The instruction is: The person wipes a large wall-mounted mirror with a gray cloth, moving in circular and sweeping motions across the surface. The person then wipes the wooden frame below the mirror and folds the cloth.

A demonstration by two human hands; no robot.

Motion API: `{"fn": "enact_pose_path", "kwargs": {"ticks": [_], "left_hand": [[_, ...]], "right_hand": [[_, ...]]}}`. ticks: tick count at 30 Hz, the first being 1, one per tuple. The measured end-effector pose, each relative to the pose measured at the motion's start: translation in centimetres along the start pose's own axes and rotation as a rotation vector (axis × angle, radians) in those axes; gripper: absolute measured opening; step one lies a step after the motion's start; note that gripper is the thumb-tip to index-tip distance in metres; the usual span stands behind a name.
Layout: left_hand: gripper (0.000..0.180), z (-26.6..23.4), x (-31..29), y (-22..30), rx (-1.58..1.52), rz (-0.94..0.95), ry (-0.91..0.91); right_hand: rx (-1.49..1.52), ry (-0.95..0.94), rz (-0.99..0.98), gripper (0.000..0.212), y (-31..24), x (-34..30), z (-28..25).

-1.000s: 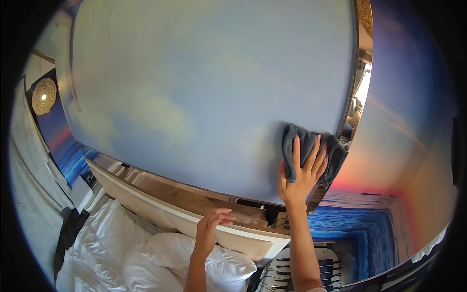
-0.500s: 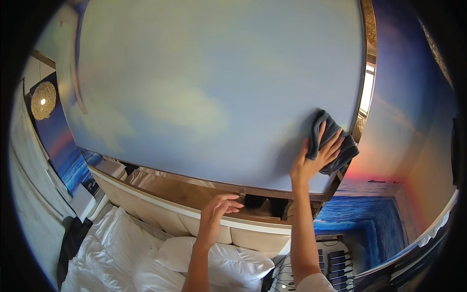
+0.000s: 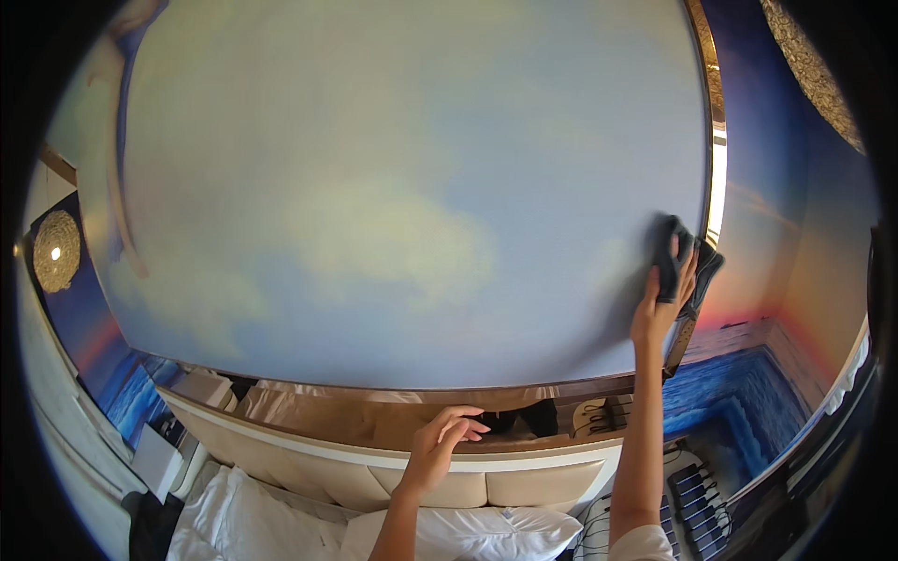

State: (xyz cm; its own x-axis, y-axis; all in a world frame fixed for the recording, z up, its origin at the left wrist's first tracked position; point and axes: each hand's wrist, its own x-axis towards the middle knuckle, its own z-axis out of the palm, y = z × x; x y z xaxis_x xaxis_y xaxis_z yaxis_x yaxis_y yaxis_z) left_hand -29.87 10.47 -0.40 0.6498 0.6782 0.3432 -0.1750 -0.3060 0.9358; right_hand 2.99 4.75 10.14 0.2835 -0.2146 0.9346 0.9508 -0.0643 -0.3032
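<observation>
A folded dark grey cloth [image 3: 703, 273] is under my right hand [image 3: 659, 313], pressed to the lower right edge of a big painting [image 3: 374, 234] of pale blue and yellowish clouds. My fingers curl over the cloth, beside the shiny gold-toned frame [image 3: 718, 150]. Lower down, my left hand [image 3: 438, 451] hovers with bent, loosely spread fingers and nothing in it. It is in front of the padded cream headboard [image 3: 533, 488], below the painting's bottom edge.
White pillows [image 3: 458, 535] and bedding lie below the headboard. To the right, black power strips [image 3: 700, 510] and cables sit beside a sunset-and-sea mural [image 3: 748, 365]. A round woven lamp [image 3: 58, 251] hangs at the far left, near a light curtain [image 3: 56, 374].
My right hand has slid the cloth rightward over the painting to its framed edge. The view has shifted, and my left hand sits slightly lower and farther right, still empty.
</observation>
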Motion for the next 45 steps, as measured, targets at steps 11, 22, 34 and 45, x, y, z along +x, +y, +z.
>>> {"fn": "enact_pose_path", "kwargs": {"ticks": [11, 22, 34, 45], "left_hand": [[0.032, -1.1, 0.6, -2.2, -0.103, 0.072, -0.010], [0.036, -0.8, 0.4, -1.6, -0.077, 0.075, -0.025], [0.029, -0.9, 1.7, -3.1, -0.088, 0.052, -0.046], [0.027, 0.7, 2.1, -3.1, -0.137, 0.046, 0.020]], "right_hand": [[0.186, -0.679, -0.467, 0.070, -12.6, -6.9, 4.8], [0.064, -0.402, -0.180, 0.054, -10.7, -5.1, 2.8], [-0.103, -0.107, -0.117, 0.054, -8.4, -1.8, 4.3], [0.074, 0.134, 0.220, 0.058, -2.1, -1.1, 2.1]]}}
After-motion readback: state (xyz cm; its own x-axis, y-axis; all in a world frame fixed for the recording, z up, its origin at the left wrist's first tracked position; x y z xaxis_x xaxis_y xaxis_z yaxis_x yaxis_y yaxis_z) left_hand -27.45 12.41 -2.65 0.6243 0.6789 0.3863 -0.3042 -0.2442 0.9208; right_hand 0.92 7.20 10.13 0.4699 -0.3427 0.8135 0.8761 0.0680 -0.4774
